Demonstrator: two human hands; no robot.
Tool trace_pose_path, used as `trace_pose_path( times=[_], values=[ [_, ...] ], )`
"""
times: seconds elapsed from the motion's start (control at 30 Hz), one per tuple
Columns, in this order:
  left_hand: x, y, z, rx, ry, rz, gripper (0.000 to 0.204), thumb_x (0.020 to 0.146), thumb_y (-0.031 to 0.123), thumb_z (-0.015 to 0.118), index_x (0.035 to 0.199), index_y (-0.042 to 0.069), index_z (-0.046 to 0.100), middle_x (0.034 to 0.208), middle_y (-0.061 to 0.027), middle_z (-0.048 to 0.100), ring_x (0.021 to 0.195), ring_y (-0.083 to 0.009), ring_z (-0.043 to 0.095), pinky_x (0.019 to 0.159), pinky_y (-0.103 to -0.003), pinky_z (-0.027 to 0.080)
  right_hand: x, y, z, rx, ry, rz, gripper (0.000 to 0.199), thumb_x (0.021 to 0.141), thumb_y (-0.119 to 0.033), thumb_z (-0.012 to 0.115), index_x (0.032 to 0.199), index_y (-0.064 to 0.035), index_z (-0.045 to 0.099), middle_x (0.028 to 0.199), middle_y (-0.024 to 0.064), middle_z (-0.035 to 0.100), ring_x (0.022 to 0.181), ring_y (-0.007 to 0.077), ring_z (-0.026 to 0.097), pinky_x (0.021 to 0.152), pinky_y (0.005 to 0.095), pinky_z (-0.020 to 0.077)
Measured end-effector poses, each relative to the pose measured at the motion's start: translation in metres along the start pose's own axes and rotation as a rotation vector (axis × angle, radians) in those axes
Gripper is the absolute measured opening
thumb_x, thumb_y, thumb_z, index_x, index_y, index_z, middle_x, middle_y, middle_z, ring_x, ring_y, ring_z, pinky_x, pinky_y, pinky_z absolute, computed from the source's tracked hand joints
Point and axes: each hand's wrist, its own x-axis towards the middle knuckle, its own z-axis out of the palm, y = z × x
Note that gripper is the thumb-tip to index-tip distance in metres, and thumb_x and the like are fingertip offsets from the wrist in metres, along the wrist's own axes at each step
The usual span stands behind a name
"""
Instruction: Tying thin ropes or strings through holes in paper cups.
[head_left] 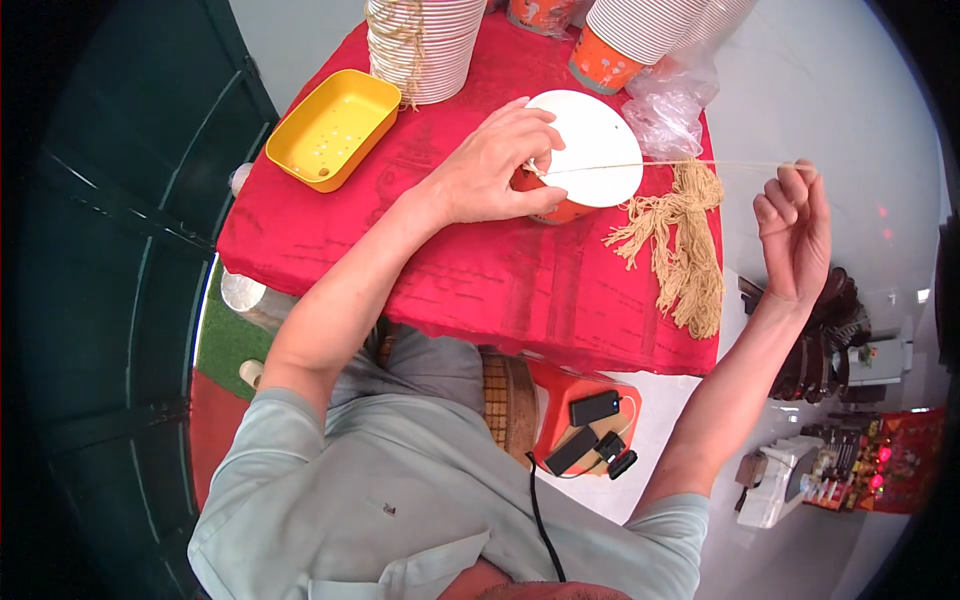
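Note:
In the middle of the red-covered table is an orange paper tub [562, 212] with a flat white round top [598, 150]. My left hand [497, 165] grips the tub's left edge, with thumb and fingers curled where a thin string [690, 163] meets it. The string runs taut across the white top to the right. Off the table's right side, my right hand [795, 215] is raised, pinching the string's far end between thumb and fingertips. A loose bundle of tan strings [690, 255] lies right of the tub and hangs toward the table's front.
Stacked white-rimmed tubs [425, 50] with strings draped over them stand at the back. More stacked orange tubs [605, 60] and a clear plastic bag [665, 110] are back right. A yellow tray [335, 130] holds small bits. Below, a red stool [545, 425] carries black devices.

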Motion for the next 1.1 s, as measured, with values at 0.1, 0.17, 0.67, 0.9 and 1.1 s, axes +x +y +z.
trace_pose_path(
  times=[0.1,0.17,0.67,0.9,1.1],
  values=[
    [0.000,0.002,-0.006,-0.032,-0.086,-0.019,0.035,0.092,0.027,0.083,0.086,0.010,0.053,0.128,-0.0121,0.074,0.146,-0.0358,0.059,0.136,-0.060,0.031,0.012,0.004,-0.001,0.047,0.020,-0.024,0.018,0.119,-0.019,0.058,0.129,-0.0053,0.061,0.098,-0.0012,0.053,0.081,0.0106,0.043,0.076,0.0299,0.0414],
    [-0.005,0.004,-0.012,-0.057,-0.113,-0.007,0.038,0.092,0.027,0.083,0.083,0.009,0.051,0.131,-0.0123,0.073,0.148,-0.0365,0.057,0.136,-0.059,0.032,0.024,0.014,-0.005,0.089,-0.045,-0.020,0.017,0.119,-0.019,0.058,0.129,-0.0048,0.062,0.103,-0.0001,0.056,0.083,0.0109,0.047,0.077,0.0303,0.0445],
    [-0.010,0.024,-0.068,-0.121,-0.394,-0.194,0.017,0.088,0.016,0.069,0.082,0.007,0.056,0.150,-0.0115,0.069,0.163,-0.0384,0.042,0.135,-0.060,0.031,0.059,0.137,-0.061,0.327,0.067,-0.038,0.017,0.117,-0.019,0.061,0.124,-0.0062,0.070,0.128,0.0113,0.077,0.094,0.0131,0.072,0.087,0.0318,0.0651],
    [-0.008,0.032,-0.071,-0.186,-0.367,-0.314,0.016,0.099,0.022,0.067,0.096,0.008,0.073,0.150,-0.0093,0.069,0.164,-0.0372,0.041,0.134,-0.058,0.034,0.050,0.186,-0.085,0.399,0.115,-0.049,0.019,0.118,-0.022,0.059,0.127,-0.0089,0.071,0.132,0.0107,0.078,0.099,0.0142,0.076,0.090,0.0345,0.0653],
    [-0.012,0.013,-0.080,-0.360,-0.202,-0.332,0.024,0.111,0.020,0.059,0.117,0.005,0.078,0.146,-0.0107,0.072,0.156,-0.0322,0.051,0.130,-0.049,0.039,0.050,0.192,-0.091,0.354,0.086,-0.045,0.018,0.118,-0.023,0.061,0.127,-0.0107,0.071,0.133,0.0110,0.078,0.101,0.0141,0.075,0.093,0.0349,0.0645]
  ],
)
